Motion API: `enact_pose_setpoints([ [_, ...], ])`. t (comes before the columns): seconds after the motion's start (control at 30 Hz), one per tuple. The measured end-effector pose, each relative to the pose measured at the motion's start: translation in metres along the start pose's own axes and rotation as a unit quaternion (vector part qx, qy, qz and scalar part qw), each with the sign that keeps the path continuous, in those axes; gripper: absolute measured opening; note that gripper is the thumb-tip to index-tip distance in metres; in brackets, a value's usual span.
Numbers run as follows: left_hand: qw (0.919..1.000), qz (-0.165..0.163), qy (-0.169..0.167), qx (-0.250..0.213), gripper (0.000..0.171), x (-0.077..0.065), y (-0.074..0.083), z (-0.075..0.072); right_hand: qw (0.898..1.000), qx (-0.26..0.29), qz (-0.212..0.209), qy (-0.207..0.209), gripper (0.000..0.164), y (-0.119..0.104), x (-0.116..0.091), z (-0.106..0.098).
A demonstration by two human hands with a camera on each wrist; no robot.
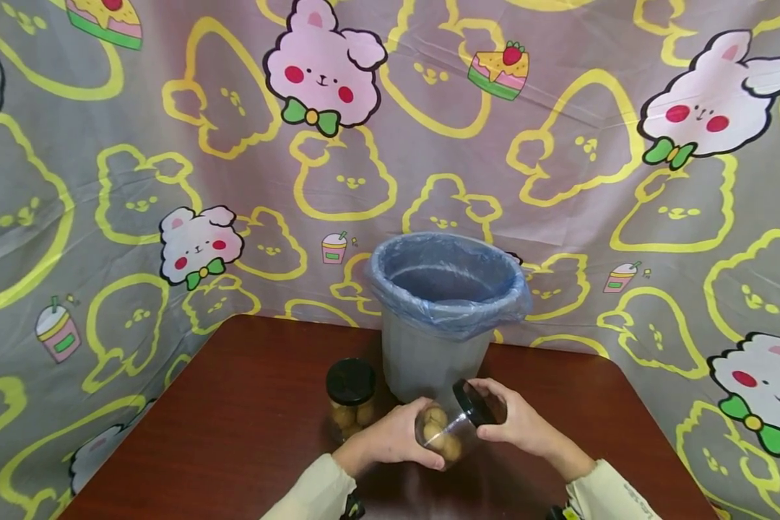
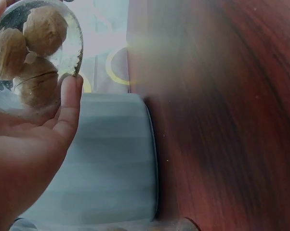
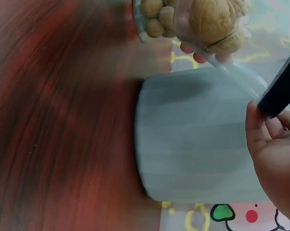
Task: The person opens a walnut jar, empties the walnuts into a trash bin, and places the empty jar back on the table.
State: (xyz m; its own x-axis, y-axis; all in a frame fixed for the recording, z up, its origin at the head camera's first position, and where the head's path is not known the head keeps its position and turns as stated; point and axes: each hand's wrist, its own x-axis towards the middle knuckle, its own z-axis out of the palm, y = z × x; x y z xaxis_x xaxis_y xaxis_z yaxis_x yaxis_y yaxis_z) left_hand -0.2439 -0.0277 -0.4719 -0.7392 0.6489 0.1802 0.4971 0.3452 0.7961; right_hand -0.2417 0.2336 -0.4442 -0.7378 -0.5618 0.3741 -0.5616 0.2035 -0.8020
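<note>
A clear jar (image 1: 458,431) with several walnuts (image 1: 437,426) in its lower end is tilted over the table, its black lid (image 1: 473,402) up and to the right. My left hand (image 1: 399,435) grips the jar near its base. Around the black lid curl the fingers of my right hand (image 1: 516,422); the lid sits at the jar's mouth, and I cannot tell whether it is screwed tight. In the left wrist view, walnuts (image 2: 46,31) show through the jar's bottom above my left hand (image 2: 34,149). My right hand (image 3: 280,149) pinches the lid's edge in the right wrist view.
A second jar (image 1: 351,397) with a black lid and walnuts stands upright left of my hands. Behind them is a grey bin (image 1: 429,354) lined with a blue plastic bag (image 1: 455,318). The brown table (image 1: 234,404) meets a patterned curtain (image 1: 344,180) at the back.
</note>
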Motion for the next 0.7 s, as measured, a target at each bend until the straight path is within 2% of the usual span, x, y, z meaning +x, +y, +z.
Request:
enact_pose_setpoints([
  [0.17,0.9999,-0.004,-0.013,-0.002,0.07,-0.001,-0.003,-0.002,1.0,-0.012,0.003,-0.018,0.065,0.004,-0.002,0.0],
  [0.3,0.9996,-0.008,0.011,0.026,0.078,-0.002,-0.003,0.0,0.999,-0.005,0.03,-0.028,0.069,0.003,-0.004,0.0],
  [0.4,0.9982,-0.011,0.043,0.041,0.084,-0.002,-0.002,0.0,0.998,-0.018,0.057,-0.02,0.069,-0.002,-0.002,0.002],
  [0.53,0.9955,-0.001,0.073,0.06,0.088,-0.001,-0.001,-0.001,0.995,-0.056,0.086,0.011,0.069,-0.007,0.002,0.007],
  [0.7,0.9943,-0.014,0.068,0.081,0.091,-0.001,-0.003,0.003,0.988,-0.1,0.112,0.042,0.064,-0.013,0.004,0.015],
])
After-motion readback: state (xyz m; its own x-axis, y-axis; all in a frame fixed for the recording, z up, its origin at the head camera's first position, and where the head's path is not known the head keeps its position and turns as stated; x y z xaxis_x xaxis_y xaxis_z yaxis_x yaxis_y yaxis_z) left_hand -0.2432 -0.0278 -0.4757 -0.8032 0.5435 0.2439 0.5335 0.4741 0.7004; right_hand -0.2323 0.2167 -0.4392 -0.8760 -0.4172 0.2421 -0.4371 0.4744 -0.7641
